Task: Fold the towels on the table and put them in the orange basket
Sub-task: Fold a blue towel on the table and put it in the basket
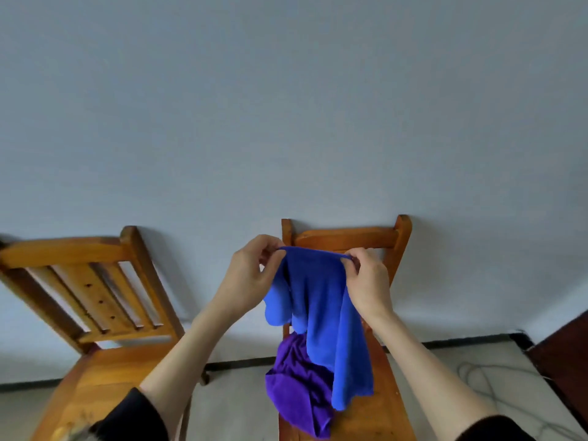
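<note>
A blue towel [321, 300] hangs in the air in front of me, held up by its top edge. My left hand [251, 275] pinches the left end of that edge and my right hand [366, 281] pinches the right end. The cloth droops in loose folds down over a wooden chair [346, 238]. A crumpled purple towel [299, 386] lies on that chair's seat, partly behind the blue one. No orange basket is in view.
A second wooden chair [82, 300] stands to the left against the pale wall. A dark piece of furniture [566, 364] sits at the right edge, with grey cables [496, 386] on the floor beside it.
</note>
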A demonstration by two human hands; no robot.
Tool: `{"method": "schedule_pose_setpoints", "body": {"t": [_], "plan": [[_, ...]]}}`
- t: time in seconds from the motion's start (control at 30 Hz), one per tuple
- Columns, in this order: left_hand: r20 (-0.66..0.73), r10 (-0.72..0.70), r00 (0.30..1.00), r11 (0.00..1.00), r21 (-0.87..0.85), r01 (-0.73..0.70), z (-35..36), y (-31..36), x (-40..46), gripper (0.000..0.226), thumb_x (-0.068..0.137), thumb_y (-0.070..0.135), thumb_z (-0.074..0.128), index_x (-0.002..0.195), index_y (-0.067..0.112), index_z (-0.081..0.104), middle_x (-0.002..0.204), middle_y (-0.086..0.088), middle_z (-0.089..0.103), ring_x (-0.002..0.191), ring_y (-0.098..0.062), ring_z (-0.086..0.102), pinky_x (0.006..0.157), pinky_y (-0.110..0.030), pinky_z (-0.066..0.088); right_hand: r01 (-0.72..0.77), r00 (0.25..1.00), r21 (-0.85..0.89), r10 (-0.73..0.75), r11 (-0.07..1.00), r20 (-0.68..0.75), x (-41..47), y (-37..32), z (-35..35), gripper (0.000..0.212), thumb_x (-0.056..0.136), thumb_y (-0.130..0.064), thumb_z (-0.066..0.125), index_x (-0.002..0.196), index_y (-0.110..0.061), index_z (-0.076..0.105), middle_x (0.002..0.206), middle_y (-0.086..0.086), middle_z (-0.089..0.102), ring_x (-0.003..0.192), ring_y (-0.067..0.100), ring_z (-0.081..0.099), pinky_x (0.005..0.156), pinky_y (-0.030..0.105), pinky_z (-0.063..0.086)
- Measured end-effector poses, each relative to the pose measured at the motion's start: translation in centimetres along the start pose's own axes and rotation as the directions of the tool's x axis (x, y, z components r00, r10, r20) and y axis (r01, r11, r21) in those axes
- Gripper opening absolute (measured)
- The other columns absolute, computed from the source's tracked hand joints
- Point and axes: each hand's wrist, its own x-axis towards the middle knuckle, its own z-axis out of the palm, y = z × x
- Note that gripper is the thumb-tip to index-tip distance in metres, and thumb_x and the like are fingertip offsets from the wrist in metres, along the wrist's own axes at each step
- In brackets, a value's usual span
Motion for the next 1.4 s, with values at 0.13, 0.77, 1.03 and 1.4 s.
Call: {"method": "schedule_pose_setpoints", "body": {"t": [0.13, 0.77, 1.03, 1.4], "plan": [[-0.156, -0.027, 0.987, 0.999, 0.023, 0.031, -5.3, 1.5, -3.4, 0.008, 0.093, 0.01, 0.052, 0.092, 0.016, 0.058, 0.084, 0.009, 0.061, 0.075, -0.001, 0.056, 0.069, -0.006, 0.041, 0.062, 0.997, 0.045, -0.063, 0.997, 0.034, -2.0, -4.0, -0.6, 0.014, 0.097, -0.02, 0.046, 0.093, -0.017, 0.059, 0.085, -0.008, 0.056, 0.074, 0.008, 0.05, 0.058, 0.015, 0.032], [-0.619, -0.311, 0.722, 0.847, 0.165, 0.506, -41.2, -4.6, -32.0, 0.013, 0.093, 0.014, 0.052, 0.089, 0.025, 0.058, 0.086, 0.014, 0.063, 0.084, 0.0, 0.057, 0.069, -0.011, 0.04, 0.226, 0.731, 0.344, -0.392, 0.911, 0.558, -19.9, -39.2, 18.7, 0.008, 0.098, -0.019, 0.042, 0.095, -0.019, 0.05, 0.081, -0.006, 0.056, 0.069, 0.006, 0.052, 0.055, 0.02, 0.043], [-0.67, -0.458, 0.584, 0.654, 0.191, 0.732, -53.5, -9.2, -46.4, 0.007, 0.089, 0.023, 0.061, 0.086, 0.028, 0.065, 0.08, 0.015, 0.063, 0.077, 0.001, 0.056, 0.061, -0.008, 0.036, 0.356, 0.581, 0.422, -0.551, 0.834, 0.599, -32.0, -53.1, 29.6, 0.011, 0.096, -0.02, 0.047, 0.087, -0.016, 0.051, 0.077, -0.005, 0.054, 0.069, 0.01, 0.05, 0.051, 0.014, 0.033], [-0.954, -0.229, 0.195, 0.604, 0.018, 0.797, -69.3, -13.6, -54.7, 0.022, 0.085, 0.012, 0.066, 0.07, 0.028, 0.061, 0.069, 0.011, 0.059, 0.068, -0.003, 0.052, 0.06, -0.001, 0.037, 0.547, 0.362, 0.536, -0.759, 0.643, 0.541, -40.5, -69.0, 42.8, 0.018, 0.095, -0.018, 0.051, 0.082, -0.007, 0.055, 0.087, 0.008, 0.059, 0.073, 0.019, 0.049, 0.064, 0.027, 0.038]]}}
